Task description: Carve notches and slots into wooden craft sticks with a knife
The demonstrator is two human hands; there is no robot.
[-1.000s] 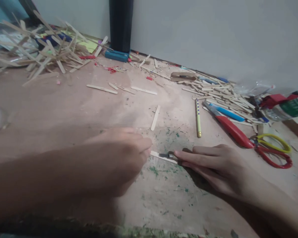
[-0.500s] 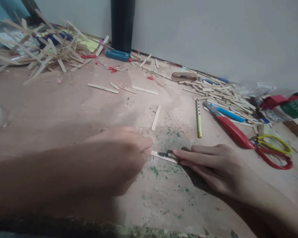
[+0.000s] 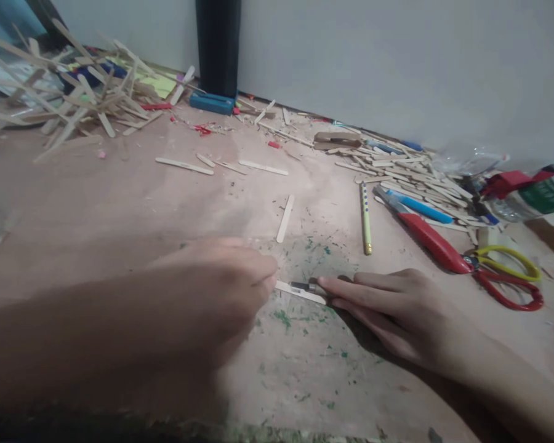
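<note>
Head view, looking down on a pinkish-brown tabletop (image 3: 133, 203). Left hand (image 3: 221, 289) blurred, fingers curled in and closed at the tips on the left end of a pale wooden stick (image 3: 300, 293); exact hold of the thumb hidden behind the knuckles. Stick lies low on the surface between the two hands, slanting slightly down toward the right. Right hand (image 3: 397, 301) with fingers fairly straight and close together, tips gathered around a small blade tool (image 3: 301, 286); its dark blade and metal collar jut out leftward along the stick's far edge. Most of its handle is covered by the fingers.

Green flecks (image 3: 282, 318) scattered around and below the stick. A second, loose stick (image 3: 285, 218) lies just beyond the hands, steeply angled. Right of that, a yellow pencil (image 3: 366, 221) with blue dots, lengthwise. Farther right: blue-handled tool (image 3: 422, 208), then a red-handled tool (image 3: 436, 243) with a grey tip, its near end against a pair of loop handles (image 3: 508, 277), one yellow, one red; cannot tell whether these are joined.

Flat pile of sticks (image 3: 415, 172) behind the pencil; bottle with a green label (image 3: 547, 194) at the right edge. Tangled heap of sticks (image 3: 83, 98) at far left. Teal block (image 3: 212, 102) at the foot of a dark post (image 3: 218, 46), near the pale wall (image 3: 397, 74).
</note>
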